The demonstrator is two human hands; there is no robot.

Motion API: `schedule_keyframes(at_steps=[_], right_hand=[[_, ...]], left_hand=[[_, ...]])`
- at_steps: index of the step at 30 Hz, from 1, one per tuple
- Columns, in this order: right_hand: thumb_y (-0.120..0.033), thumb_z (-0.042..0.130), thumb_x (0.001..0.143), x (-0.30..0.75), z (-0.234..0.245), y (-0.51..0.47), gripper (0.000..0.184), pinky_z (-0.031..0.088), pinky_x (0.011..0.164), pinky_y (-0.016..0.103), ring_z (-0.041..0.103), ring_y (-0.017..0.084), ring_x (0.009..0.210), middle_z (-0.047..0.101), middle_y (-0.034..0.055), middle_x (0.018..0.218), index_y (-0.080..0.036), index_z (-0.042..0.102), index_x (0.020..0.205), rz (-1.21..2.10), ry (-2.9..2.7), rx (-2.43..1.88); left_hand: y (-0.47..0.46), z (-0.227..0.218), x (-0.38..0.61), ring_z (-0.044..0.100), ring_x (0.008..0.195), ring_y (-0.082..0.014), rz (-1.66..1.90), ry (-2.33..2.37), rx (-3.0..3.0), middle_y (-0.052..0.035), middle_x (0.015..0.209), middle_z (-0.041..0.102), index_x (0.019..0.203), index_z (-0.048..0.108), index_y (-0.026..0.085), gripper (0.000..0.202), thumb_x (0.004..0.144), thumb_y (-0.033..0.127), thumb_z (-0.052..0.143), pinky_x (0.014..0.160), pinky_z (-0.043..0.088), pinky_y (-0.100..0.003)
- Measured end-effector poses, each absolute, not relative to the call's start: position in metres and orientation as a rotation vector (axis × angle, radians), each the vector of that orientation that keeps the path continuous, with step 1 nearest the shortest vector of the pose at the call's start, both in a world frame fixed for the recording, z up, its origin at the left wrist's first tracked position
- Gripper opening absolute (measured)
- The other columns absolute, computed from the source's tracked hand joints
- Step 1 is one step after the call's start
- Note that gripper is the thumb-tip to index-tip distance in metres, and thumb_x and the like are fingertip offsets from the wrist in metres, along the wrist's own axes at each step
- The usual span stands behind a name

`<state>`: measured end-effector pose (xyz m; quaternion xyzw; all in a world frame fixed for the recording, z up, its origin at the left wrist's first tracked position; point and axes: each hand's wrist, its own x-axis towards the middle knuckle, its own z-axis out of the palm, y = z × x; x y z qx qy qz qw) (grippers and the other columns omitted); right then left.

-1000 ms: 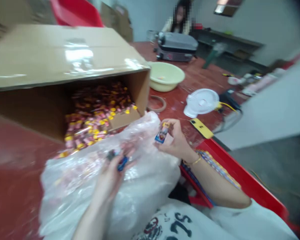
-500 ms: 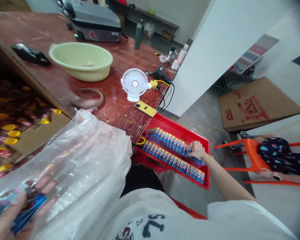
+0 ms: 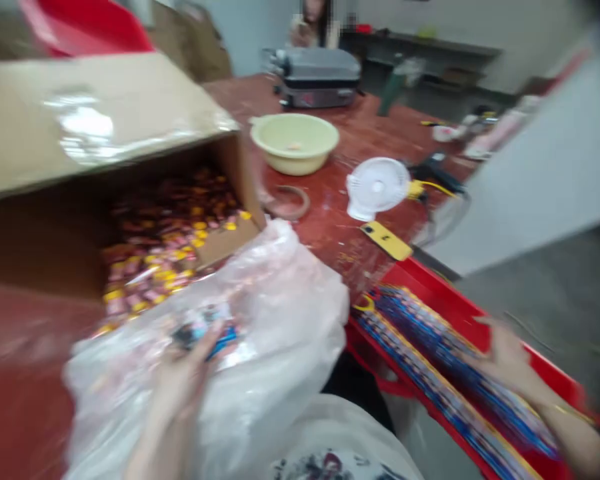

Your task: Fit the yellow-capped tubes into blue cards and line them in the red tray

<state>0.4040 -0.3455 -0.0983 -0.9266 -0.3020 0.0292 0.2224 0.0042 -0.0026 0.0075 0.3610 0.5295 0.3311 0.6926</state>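
My left hand (image 3: 187, 363) is closed on blue printed plastic wrappers (image 3: 223, 341), with a dark and a pale part showing beside the thumb. It is above a crumpled clear plastic bag (image 3: 280, 333) spread over the table edge and my lap. My right hand (image 3: 507, 357) is inside the red tray (image 3: 440, 297), at one of the rows of small blue pieces with yellow tops (image 3: 445, 397). Motion smears its fingers, so I cannot make out whether they hold a piece.
A cardboard box (image 3: 145, 113) holds many small yellow-capped pieces (image 3: 165, 267). On the red-brown table are a pale green basin (image 3: 295, 163), a tape ring (image 3: 300, 207), a white fan (image 3: 377, 190), a yellow phone (image 3: 386, 241) and a grey suitcase (image 3: 323, 73). A person (image 3: 315, 30) is behind.
The view has swung left, bringing more of the box and a person into sight. My right hand has moved from the tray's far end back along the rows. My left hand still holds the wrappers.
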Motion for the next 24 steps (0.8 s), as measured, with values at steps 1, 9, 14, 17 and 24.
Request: schedule_keyframes(at_steps=[1,9,14,17,24], right_hand=[[-0.051,0.067,0.057,0.399,-0.093,-0.317,0.049,0.037,0.091,0.061,0.047,0.046,0.119,0.053,0.0220,0.114,-0.031,0.049,0.099,0.036,-0.941,-2.492],[-0.033,0.058,0.082,0.204,-0.013,0.001,0.016,0.044,0.095,0.045,0.059,0.024,0.103,0.063,0.0066,0.103,-0.025,0.056,0.095,0.573,-1.562,-1.459],[-0.021,0.073,0.070,0.103,-0.036,0.130,0.024,0.050,0.080,0.037,0.061,0.018,0.075,0.056,-0.0023,0.063,-0.024,0.050,0.065,0.969,-1.555,-1.406],[-0.020,0.081,0.062,0.084,-0.056,0.155,0.038,0.052,0.073,0.035,0.059,0.017,0.065,0.046,-0.0054,0.050,-0.025,0.043,0.055,1.130,-1.481,-1.372],[-0.043,0.069,0.075,0.124,-0.037,0.123,0.027,0.057,0.074,0.037,0.066,0.017,0.073,0.064,0.0007,0.074,-0.022,0.055,0.085,1.418,-1.275,-1.193]], left_hand=[[-0.004,0.010,0.002,0.071,0.070,-0.0196,0.755,1.168,0.818,-0.0054,0.079,0.075,0.084,0.071,0.015,0.040,0.054,0.034,0.089,0.063,0.058,-0.024],[-0.003,0.019,-0.026,0.071,0.073,-0.0225,0.761,1.142,0.847,-0.0115,0.083,0.075,0.085,0.073,0.014,0.034,0.065,0.041,0.080,0.060,0.057,-0.027],[-0.005,0.019,-0.037,0.071,0.075,-0.0255,0.877,1.163,0.845,-0.0134,0.084,0.075,0.083,0.073,0.012,0.036,0.067,0.044,0.078,0.059,0.057,-0.030],[-0.003,0.019,-0.042,0.071,0.077,-0.0258,0.907,1.158,0.817,-0.0133,0.085,0.075,0.087,0.072,0.012,0.038,0.065,0.043,0.080,0.059,0.058,-0.030],[0.001,0.017,-0.048,0.069,0.070,-0.0204,0.897,1.123,0.818,-0.0067,0.068,0.071,0.074,0.070,0.013,0.028,0.063,0.036,0.083,0.057,0.055,-0.025]])
